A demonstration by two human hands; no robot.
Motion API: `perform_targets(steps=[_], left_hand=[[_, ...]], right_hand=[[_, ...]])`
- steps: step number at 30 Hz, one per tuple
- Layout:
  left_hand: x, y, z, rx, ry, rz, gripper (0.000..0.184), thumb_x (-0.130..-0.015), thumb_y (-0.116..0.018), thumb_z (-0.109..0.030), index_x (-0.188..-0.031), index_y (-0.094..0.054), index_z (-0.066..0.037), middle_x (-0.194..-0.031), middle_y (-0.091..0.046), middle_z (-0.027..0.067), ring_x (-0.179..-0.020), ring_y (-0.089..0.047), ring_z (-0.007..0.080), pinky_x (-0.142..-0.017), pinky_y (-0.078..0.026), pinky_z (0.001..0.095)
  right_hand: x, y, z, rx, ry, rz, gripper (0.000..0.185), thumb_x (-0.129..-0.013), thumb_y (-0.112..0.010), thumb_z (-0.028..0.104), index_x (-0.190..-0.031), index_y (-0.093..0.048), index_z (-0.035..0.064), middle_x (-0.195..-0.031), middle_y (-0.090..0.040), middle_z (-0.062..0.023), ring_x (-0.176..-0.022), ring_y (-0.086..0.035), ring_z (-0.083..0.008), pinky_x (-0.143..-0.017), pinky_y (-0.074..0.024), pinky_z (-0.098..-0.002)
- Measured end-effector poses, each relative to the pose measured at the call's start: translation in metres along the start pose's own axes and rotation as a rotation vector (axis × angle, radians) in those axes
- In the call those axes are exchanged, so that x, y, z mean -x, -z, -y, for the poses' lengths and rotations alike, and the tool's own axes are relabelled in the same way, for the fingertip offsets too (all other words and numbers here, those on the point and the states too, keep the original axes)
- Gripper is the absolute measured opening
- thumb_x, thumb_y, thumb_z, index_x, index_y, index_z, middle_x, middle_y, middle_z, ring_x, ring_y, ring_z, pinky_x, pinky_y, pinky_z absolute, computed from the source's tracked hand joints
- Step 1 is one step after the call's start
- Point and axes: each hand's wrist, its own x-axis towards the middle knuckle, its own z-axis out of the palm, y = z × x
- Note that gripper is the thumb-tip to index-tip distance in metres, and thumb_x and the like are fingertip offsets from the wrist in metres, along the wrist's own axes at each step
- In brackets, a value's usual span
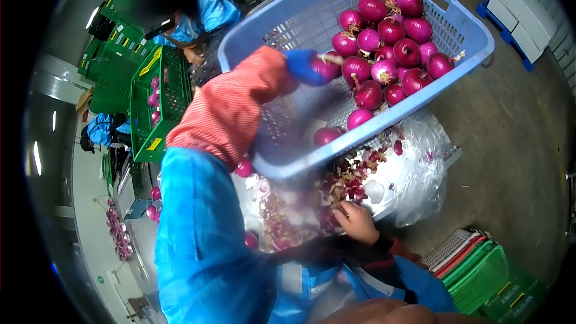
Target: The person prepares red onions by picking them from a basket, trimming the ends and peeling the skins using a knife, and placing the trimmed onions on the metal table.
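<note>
My left hand point(305, 67), in a blue glove under a red oversleeve, reaches into the blue plastic basket point(288, 165). Its fingers are around a red onion point(326, 69) with a dry stem. Peeled, shiny red onions point(391, 31) are heaped at the basket's far right end. Two more onions lie apart near its front wall. Below the basket, my bare right hand point(357, 222) is curled over the metal work surface among onion skins point(354, 177). A dark red shape is at its fingertips, but most of the fingers are hidden, so what they hold is unclear.
A clear plastic bag point(420, 171) hangs over the surface's right edge. To the left stand a green crate point(171, 99) with onions and a co-worker in blue sleeves point(217, 6). Stacked baskets point(474, 270) are at lower right; white boxes point(521, 18) sit on a blue pallet behind.
</note>
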Motion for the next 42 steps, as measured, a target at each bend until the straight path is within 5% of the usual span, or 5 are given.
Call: perform_targets(steps=[9, 19, 31, 37, 42], left_hand=[[0.207, -0.097, -0.062, 1.086, -0.51, -0.267, 0.093, -0.078, -0.074, -0.031, -0.15, -0.021, -0.006, -0.148, -0.037, 0.0196, -0.135, -0.04, 0.0363, -0.114, -0.031, 0.0535], [0.296, -0.274, -0.022, 1.623, -0.288, -0.427, 0.086, -0.081, -0.07, -0.045, -0.146, -0.029, -0.007, -0.145, -0.04, 0.0223, -0.13, -0.045, 0.0412, -0.102, -0.042, 0.0623], [0.315, -0.319, -0.015, 1.695, -0.287, -0.368, 0.092, -0.074, -0.068, -0.057, -0.139, -0.036, 0.0, -0.125, -0.054, 0.0291, -0.107, -0.062, 0.0423, -0.082, -0.058, 0.0515], [0.306, -0.318, -0.004, 1.474, -0.151, -0.503, 0.089, -0.083, -0.065, -0.054, -0.148, -0.027, -0.006, -0.144, -0.042, 0.0192, -0.126, -0.05, 0.0367, -0.096, -0.05, 0.0514], [0.306, -0.309, -0.016, 0.979, -0.101, -0.545, 0.09, -0.079, -0.074, -0.03, -0.15, -0.024, -0.007, -0.142, -0.042, 0.0137, -0.125, -0.05, 0.0266, -0.1, -0.046, 0.041]], right_hand=[[0.018, -0.02, 0.028, -0.15, -0.1, -0.155, 0.02, -0.095, -0.057, 0.017, -0.102, -0.065, 0.0009, -0.087, -0.066, -0.0156, -0.078, -0.065, -0.0273, -0.07, -0.0498, -0.0352], [-0.011, -0.024, 0.115, 0.326, 0.354, -0.281, 0.044, -0.067, -0.071, 0.003, -0.11, -0.061, 0.0067, -0.09, -0.06, -0.009, -0.072, -0.063, -0.0282, -0.062, -0.0496, -0.0367], [0.008, -0.063, 0.032, 0.516, 0.203, -0.322, 0.03, -0.083, -0.059, 0.005, -0.113, -0.062, 0.0063, -0.089, -0.067, -0.012, -0.069, -0.066, -0.0263, -0.057, -0.0524, -0.035], [0.025, -0.057, 0.078, -0.003, -0.003, -0.242, 0.042, -0.087, -0.066, 0.017, -0.127, -0.056, 0.0071, -0.105, -0.067, -0.0163, -0.087, -0.068, -0.0324, -0.072, -0.0532, -0.0358], [0.016, -0.067, 0.081, -0.555, 0.064, -0.141, 0.052, -0.095, -0.059, 0.039, -0.133, -0.045, 0.0058, -0.1, -0.06, -0.0095, -0.068, -0.057, -0.0135, -0.058, -0.0466, -0.0267]])
